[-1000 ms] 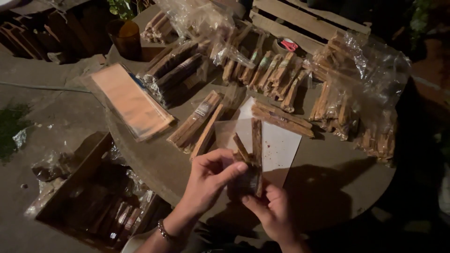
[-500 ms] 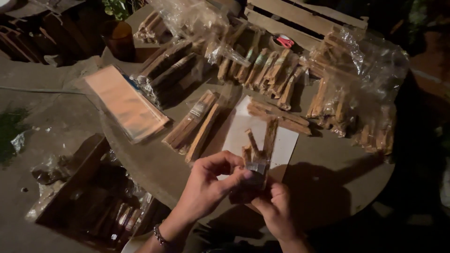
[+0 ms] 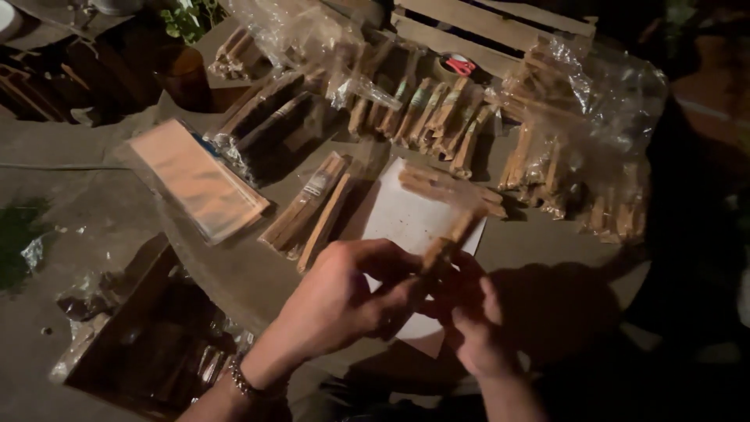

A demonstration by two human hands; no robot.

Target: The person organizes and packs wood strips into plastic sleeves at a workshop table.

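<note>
Brown wooden sticks [image 3: 447, 244], a small bunch of them, are held between both hands above the near edge of the round grey table [image 3: 547, 258]. The left hand [image 3: 344, 301] is closed around the lower part of the bunch, with the fingers curled over it and the thumb on top. The right hand [image 3: 473, 320] grasps the same bunch from the other side, its fingers bent around the bottom end. The upper ends of the sticks point up and away from the person, slightly tilted to the right. The picture is blurred there, so I cannot tell how many sticks are in the bunch.

Under the hands lies a white sheet of paper [image 3: 406, 215], and some more loose sticks [image 3: 449, 189] lie across its far corner. Just to the left of the sheet there are two flat bundles of sticks [image 3: 312, 207] lying diagonally. Further left is a stack of clear flat plastic bags [image 3: 195, 180] with an orange tone. A long row of wrapped stick bundles [image 3: 430, 113] goes along the far side of the table, and on the right a big crumpled clear plastic bag [image 3: 586, 133] holds many more. A bracelet [image 3: 244, 380] is on the left wrist. A dark wooden box [image 3: 133, 312] stands low at the left, beside the table.
</note>
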